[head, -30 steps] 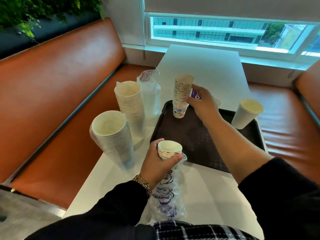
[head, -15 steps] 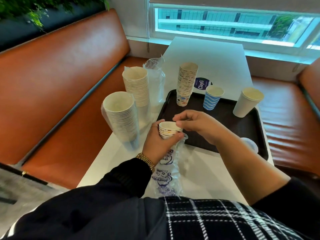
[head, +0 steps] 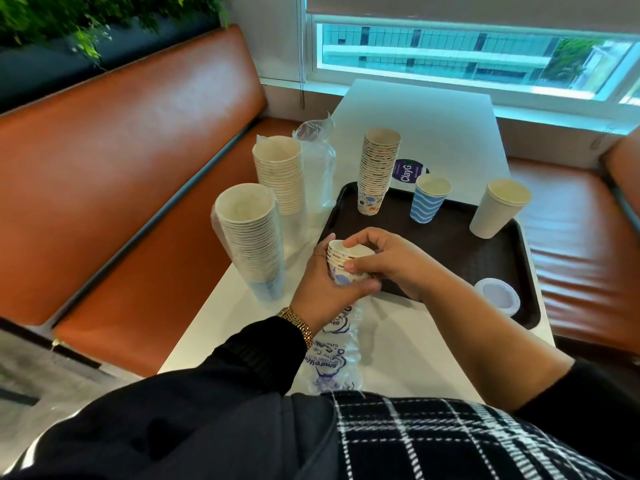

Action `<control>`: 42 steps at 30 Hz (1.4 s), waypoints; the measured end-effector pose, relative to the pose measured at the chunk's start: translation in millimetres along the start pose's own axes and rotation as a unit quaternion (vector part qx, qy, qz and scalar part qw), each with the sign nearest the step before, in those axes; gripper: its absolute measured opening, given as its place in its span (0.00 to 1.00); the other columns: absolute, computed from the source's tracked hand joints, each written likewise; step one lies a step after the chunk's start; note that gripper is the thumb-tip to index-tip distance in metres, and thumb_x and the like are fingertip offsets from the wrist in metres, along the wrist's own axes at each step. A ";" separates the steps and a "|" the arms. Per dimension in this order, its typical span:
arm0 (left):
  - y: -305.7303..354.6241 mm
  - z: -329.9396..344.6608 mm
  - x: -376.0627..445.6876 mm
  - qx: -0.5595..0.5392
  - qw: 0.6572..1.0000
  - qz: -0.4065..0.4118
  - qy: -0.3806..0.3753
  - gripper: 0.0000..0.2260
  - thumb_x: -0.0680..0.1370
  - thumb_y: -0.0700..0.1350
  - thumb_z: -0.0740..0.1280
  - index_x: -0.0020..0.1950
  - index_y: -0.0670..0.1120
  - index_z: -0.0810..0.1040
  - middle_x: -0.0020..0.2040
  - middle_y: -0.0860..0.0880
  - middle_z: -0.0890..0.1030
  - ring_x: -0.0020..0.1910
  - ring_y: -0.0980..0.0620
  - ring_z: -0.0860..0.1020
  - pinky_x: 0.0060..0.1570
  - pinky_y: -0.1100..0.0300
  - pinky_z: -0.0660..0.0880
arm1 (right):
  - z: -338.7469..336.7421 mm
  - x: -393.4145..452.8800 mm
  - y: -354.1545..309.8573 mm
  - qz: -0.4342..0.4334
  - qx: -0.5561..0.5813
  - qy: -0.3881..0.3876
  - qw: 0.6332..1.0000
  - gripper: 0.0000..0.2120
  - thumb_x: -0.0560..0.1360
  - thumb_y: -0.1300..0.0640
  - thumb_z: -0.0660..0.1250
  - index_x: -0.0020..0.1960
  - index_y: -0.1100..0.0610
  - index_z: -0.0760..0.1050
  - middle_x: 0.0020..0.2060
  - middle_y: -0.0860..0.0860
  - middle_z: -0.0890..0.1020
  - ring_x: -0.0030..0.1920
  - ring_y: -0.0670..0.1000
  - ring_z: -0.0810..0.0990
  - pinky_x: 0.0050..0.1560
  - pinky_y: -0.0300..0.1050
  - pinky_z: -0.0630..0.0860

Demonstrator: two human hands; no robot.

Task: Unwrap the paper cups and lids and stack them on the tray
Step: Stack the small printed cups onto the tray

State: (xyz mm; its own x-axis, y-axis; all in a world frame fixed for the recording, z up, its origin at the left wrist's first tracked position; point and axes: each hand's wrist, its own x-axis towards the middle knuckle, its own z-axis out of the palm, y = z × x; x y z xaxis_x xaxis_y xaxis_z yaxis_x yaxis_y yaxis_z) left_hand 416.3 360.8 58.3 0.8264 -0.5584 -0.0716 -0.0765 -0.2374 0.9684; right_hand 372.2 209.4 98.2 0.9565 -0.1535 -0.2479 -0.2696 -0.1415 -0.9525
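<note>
The small stack of printed paper cups (head: 346,265) stands at the near left edge of the tray (head: 485,258), its lower part still inside a clear plastic sleeve with blue print (head: 337,355) that lies on the white table (head: 415,133) toward the person. The left hand (head: 320,289) is wrapped around the stack from the left side, the thumb curled across the front of the cups, and it wears a ring and a gold watch (head: 299,325). The right hand (head: 388,261) comes from the right and pinches the top cups, with the fingers over the rim and the thumb pressed on the side. On the dark brown tray, at the far left corner, stands a tall stack of the same printed cups (head: 377,171); beside it to the right is a blue cup with white waves (head: 429,199), then a plain white cup (head: 500,207). A clear plastic lid (head: 497,296) lies near the right near corner of the tray. Left of the tray, on the table, two tall stacks of pale cups (head: 252,237) (head: 280,171) stand in plastic wrap (the nearer one leans a little), with an empty-looking clear wrap (head: 318,161) behind them. A round purple sticker (head: 407,171) is on the table just behind the tray. Orange benches (head: 121,168) are on both sides
</note>
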 end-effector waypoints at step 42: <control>-20.6 4.9 22.5 0.037 0.998 -0.020 0.036 0.37 0.67 0.54 0.79 0.71 0.53 0.65 0.63 0.53 0.73 0.59 0.57 0.76 0.59 0.63 0.75 | -110.8 129.4 -129.1 -0.196 -0.127 0.348 0.908 0.34 0.68 0.46 0.76 0.69 0.53 0.67 0.62 0.50 0.75 0.60 0.49 0.77 0.60 0.44 0.77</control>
State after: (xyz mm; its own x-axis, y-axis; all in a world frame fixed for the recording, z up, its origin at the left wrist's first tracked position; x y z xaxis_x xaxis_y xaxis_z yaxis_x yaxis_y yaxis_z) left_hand 433.7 349.2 35.6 0.8674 -0.4894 -0.0905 -0.0807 -0.3178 0.9447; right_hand 518.5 99.4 208.6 0.7068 -0.6108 0.3569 -0.0252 -0.5259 -0.8502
